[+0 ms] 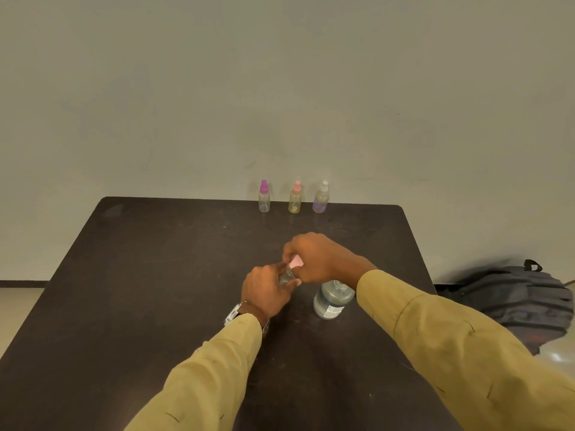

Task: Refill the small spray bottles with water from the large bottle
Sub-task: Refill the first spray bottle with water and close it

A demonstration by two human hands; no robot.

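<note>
Fingers: left hand (266, 290) grips small spray bottle (287, 276); right hand (317, 259) pinches its pink cap (296, 262).
Axis: neck points toward right hand.
Source: large bottle (333, 298) just beside right wrist.

Ahead of you a plain, pale grey-beige wall (280, 88) fills the upper half of the view, evenly and softly lit, with a few faint scuffs. You face a dark brown table (140, 290) with a matte top and rounded far corners, its far edge close to the wall. To your left, a dark skirting strip (21, 284) runs along the foot of the wall above a pale floor (18, 309). To your right, a dark grey backpack (513, 303) sits just beside the table, its carry loop upright and its outline blurred, with a bright patch of glare on the floor beside it.
</note>
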